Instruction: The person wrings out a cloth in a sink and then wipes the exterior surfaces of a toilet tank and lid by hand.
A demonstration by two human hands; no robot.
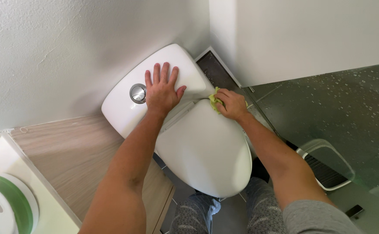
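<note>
Nearest us, at the bottom edge, our knees (224, 214) in patterned trousers stand close against the toilet, and at lower left a round green-and-white tub (5, 206) sits on the pale rim of a basin (51, 212), with a wood-grain counter (72, 154) running back toward the wall. Both our forearms reach up and away from there. The closed white lid (202, 149) lies between them, bare and dry-looking as far as we can tell. Further on, our right hand (232, 104) is curled almost into a fist around a yellow-green cloth (215, 100) — only a crumpled corner shows past the knuckles — and presses it at the back of the lid, just where lid meets cistern, near the hinge. Our left hand (162, 90) lies flat and spread on top of the cistern (172, 65), fingers wide, gripping nothing, just beside the chrome button (138, 93); it looks like a brace for our weight. We judge the step in hand to be wiping the hinge seam on the right side. The next move, as we read it, calls for working the cloth along that narrow gap with firm fingertip pressure while the braced hand holds steady clear of the button. To the right a glass screen (341, 108) speckled with drops stands over a clear bin (325, 162); the white walls (68, 47) close the corner behind.
</note>
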